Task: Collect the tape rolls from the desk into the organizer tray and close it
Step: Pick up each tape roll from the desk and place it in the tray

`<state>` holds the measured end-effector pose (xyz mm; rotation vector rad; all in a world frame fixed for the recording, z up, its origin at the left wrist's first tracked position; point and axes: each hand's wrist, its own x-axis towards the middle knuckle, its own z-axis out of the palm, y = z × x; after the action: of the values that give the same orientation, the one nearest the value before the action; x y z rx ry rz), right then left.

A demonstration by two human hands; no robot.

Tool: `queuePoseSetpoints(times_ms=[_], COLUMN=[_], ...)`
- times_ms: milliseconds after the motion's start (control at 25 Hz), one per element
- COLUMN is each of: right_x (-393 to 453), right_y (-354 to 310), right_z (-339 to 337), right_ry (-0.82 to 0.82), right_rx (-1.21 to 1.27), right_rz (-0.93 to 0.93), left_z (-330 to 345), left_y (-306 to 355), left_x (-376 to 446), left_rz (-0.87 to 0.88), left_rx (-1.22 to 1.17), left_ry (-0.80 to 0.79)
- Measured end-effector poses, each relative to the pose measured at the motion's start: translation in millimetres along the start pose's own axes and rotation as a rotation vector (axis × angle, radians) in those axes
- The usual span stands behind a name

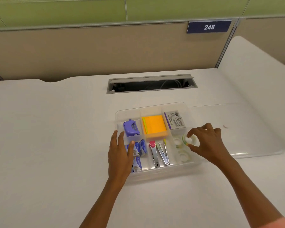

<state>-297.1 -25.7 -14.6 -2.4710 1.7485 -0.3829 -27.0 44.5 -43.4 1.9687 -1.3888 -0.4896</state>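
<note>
STEP: placing a roll | right hand [209, 142] pinches a clear tape roll with a white core [190, 139] over the near-right compartment of the clear plastic organizer tray [183, 105] | two rolls below it | left hand [122, 150] flat, empty, bracing the tray's left wall | NEXT: release into the tight slot, then find the lid; white desk [56, 129] bare all round

Your organizer tray [156, 173] sits on the desk [56, 137] right in front of you, with the cable hatch [151, 83] behind it. Back row, left to right, you've got the hole punch [130, 128], the sticky notes [155, 125] and a small box [174, 120]; front row, the staple boxes [141, 148], then the staplers [160, 153]. Front-right compartment: two tape rolls [183, 155] lie inside, your right hand [209, 142] pinching a third tape roll [188, 139] just above them, while your left hand [120, 153] rests on the tray's left wall.
</note>
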Motion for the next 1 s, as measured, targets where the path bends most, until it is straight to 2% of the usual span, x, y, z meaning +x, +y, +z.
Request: queuePoseSetpoints(times_ms=[120,360,840,1000], right_x=[1,4,4,4], right_y=[2,0,-4,-5], right_z=[6,13,14,14], right_ry=[-0.067,-0.100,-0.060,-0.044], right_rx=[-0.060,-0.065,-0.158,-0.111], right_rz=[0.011,0.047,0.063,0.048], left_z=[1,0,0,0], left_y=[0,1,6,3], left_x=[0,-1,-1,-3], left_rz=[-0.006,-0.029,-0.042,-0.049], left_rx=[0.010,0.022,-0.020,-0.023], left_ry=[0.004,-0.004,0.006,0.011])
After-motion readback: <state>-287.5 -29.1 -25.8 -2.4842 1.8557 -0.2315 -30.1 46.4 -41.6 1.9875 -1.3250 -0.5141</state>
